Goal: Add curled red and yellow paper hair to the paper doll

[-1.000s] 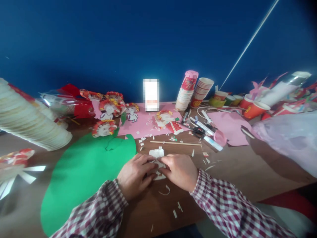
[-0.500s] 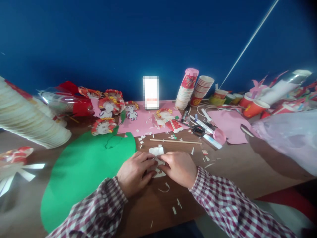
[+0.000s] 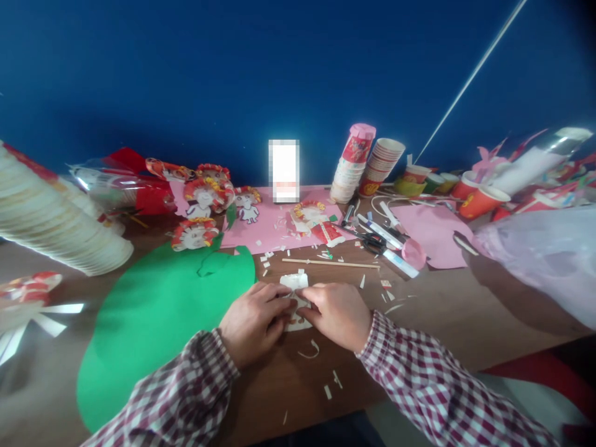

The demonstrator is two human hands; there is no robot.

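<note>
A small white paper cut-out (image 3: 295, 281) lies on the brown table, its middle partly covered by my fingers. My left hand (image 3: 254, 320) reaches in from the left, its curled fingers closed on the paper's left side. From the right, my right hand (image 3: 339, 313) has thumb and index finger on the paper's other side. The fingertips of both hands nearly meet over it, and what lies right under them is hidden. Beside my left hand spreads a large green paper sheet (image 3: 153, 323). Beyond the paper lies a thin wooden stick (image 3: 330, 264).
Paper scraps (image 3: 328, 391) are scattered around. Scissors (image 3: 372, 241) and pens (image 3: 379, 228) lie at the back right. Stacked paper cups (image 3: 382, 164) stand behind them, and a long cup stack (image 3: 69, 217) leans at left. Pink paper (image 3: 279, 230) holds paper figures (image 3: 249, 211).
Both hands stay on the white paper with almost the same grip. The whole view has shifted very slightly.
</note>
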